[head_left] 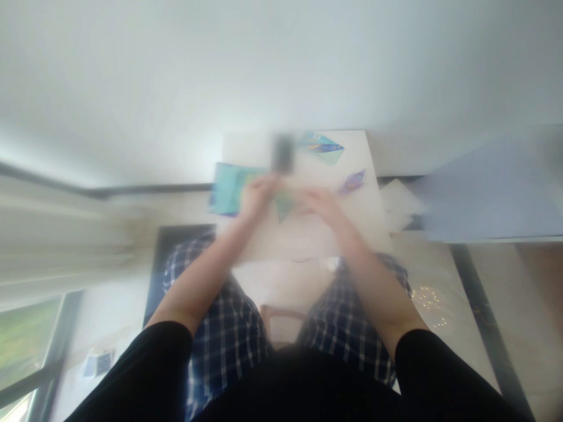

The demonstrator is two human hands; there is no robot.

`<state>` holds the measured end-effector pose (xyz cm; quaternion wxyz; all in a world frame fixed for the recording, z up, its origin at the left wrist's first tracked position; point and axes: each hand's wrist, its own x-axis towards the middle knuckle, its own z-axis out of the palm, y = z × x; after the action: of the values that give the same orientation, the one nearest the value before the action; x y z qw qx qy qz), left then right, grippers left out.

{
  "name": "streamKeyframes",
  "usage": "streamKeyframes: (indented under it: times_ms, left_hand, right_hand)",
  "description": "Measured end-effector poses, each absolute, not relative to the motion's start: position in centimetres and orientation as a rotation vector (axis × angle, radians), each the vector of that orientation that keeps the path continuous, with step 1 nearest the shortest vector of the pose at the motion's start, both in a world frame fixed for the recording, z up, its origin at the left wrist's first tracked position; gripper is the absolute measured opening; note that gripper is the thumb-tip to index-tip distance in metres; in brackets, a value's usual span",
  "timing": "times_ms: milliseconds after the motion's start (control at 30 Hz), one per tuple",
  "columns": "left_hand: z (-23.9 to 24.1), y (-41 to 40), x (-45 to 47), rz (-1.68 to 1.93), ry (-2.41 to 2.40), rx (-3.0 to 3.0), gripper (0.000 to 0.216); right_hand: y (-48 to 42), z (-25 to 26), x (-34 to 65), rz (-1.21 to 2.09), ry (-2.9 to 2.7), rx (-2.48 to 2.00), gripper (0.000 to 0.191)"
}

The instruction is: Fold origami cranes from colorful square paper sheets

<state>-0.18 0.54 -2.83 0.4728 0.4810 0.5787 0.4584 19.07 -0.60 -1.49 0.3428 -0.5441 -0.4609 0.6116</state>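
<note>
Over the middle of a small white table [299,237], my left hand [258,192] and my right hand [317,202] face each other with a green piece of folded paper [284,205] between them. The paper's lower end tapers to a point. My left fingers look closed on its upper left part. Near its right side my right fingers are curled, but blur hides whether they grip it. Teal sheets of paper [227,187] lie flat beside my left hand, partly covered by it. The whole picture is hazy.
At the table's back right lies a folded blue and green paper [324,146], with a smaller purple folded paper [352,182] nearer. A blurred dark object [283,153] is behind my hands. A wall [281,70] rises behind; a grey surface [492,193] stands right.
</note>
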Motion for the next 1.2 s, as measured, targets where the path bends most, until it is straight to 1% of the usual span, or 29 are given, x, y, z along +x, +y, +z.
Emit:
streamKeyframes:
  times_ms: [233,433,533,667,833,967,1067,1200]
  left_hand:
    - [-2.8,0.6,-0.5,1.098,1.409,1.229,0.028]
    - [-3.0,0.8,-0.4,1.147,1.341,1.218,0.031]
    - [-3.4,0.9,-0.2,1.179,1.289,1.169,0.030]
    - [-3.8,0.9,0.3,1.262,1.156,0.932,0.025]
    - [-3.7,0.9,0.6,1.313,0.917,0.661,0.015]
    - [-3.7,0.8,0.7,1.271,0.899,0.658,0.016]
    - [-4.3,0.8,1.1,1.231,0.959,0.724,0.017]
    - [-5.7,1.1,1.4,1.195,1.041,0.861,0.022]
  right_hand:
    - [-0.6,-1.5,19.2,1.587,-1.192,-1.406,0.032]
    - [-0.4,-2.0,19.2,1.569,-1.166,-1.412,0.029]
    - [-0.4,-2.6,18.7,1.565,-1.051,-1.372,0.027]
    - [-0.6,-3.1,17.6,1.657,-0.786,-1.164,0.028]
    - [-0.8,-3.0,16.9,1.424,-0.691,-1.219,0.023]
    - [-0.7,-3.4,17.1,1.301,-0.763,-1.271,0.019]
    - [-0.6,-4.1,17.4,1.170,-0.901,-1.350,0.025]
    - [-0.5,-4.2,17.7,0.817,-1.197,-1.477,0.033]
